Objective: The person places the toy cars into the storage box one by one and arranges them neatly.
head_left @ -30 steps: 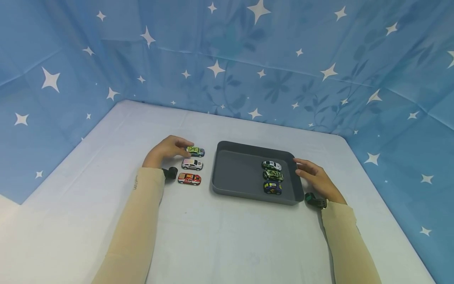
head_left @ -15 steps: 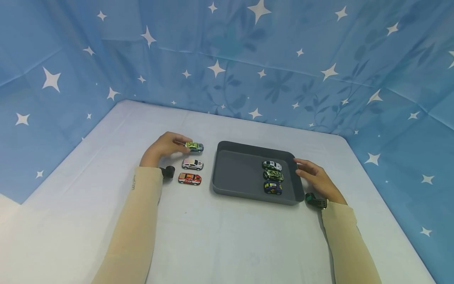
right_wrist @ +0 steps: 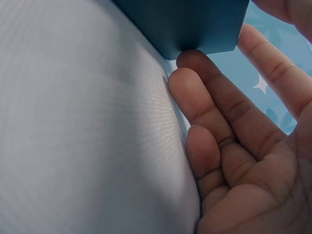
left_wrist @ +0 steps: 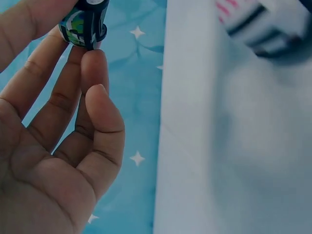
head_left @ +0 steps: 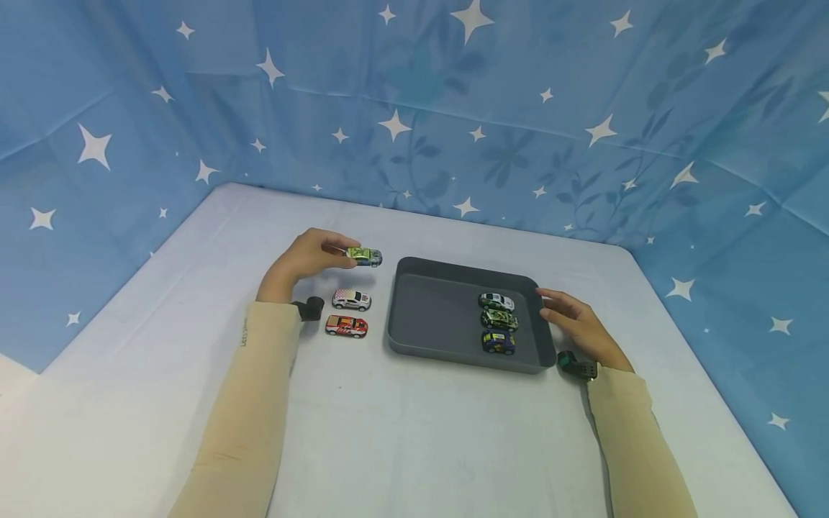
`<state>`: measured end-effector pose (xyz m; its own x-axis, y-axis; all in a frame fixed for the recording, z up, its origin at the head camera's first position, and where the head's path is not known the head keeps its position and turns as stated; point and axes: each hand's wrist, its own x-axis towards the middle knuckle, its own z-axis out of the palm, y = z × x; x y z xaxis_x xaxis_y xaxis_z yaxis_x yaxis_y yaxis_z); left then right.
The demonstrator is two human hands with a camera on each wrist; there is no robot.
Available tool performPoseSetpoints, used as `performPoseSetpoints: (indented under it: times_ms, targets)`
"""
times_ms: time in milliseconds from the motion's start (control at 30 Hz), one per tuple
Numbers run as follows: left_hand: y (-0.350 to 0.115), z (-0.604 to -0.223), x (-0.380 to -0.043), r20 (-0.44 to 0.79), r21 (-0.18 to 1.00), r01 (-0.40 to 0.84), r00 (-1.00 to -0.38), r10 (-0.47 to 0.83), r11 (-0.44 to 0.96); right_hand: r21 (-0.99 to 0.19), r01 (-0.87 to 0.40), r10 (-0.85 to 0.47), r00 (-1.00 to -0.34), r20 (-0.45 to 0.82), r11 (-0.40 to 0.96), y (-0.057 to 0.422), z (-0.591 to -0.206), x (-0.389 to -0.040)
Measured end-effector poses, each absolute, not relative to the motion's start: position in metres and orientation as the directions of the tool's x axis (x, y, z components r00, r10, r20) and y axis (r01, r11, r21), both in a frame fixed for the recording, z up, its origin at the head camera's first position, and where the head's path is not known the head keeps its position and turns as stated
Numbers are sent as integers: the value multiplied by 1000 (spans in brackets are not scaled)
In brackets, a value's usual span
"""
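Head view: left hand (head_left: 309, 256) pinches green car (head_left: 364, 256) by one end; right hand (head_left: 578, 327), fingers loosely extended, likely steadies the tray (head_left: 430, 306) at its fingertips.

I'm watching the right grip (right_wrist: 263, 161) resting by the corner of the dark tray (right_wrist: 195, 24), one fingertip apparently touching its lower edge. Two more fingertips are lying along the white table (right_wrist: 73, 122), which is filling the left side. Blue cloth (right_wrist: 243, 73) bearing a pale star (right_wrist: 262, 85) is showing between the fingers.
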<state>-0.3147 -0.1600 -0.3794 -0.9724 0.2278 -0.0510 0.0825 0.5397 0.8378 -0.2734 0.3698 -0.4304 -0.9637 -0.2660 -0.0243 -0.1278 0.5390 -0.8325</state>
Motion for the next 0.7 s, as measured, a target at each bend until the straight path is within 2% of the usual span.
performPoseSetpoints:
  times_ms: [700]
  targets:
    - [-125, -368, -309, 26, 831, 202, -945, 327, 518, -832, -131, -268, -963, -22, 539, 371, -431, -273]
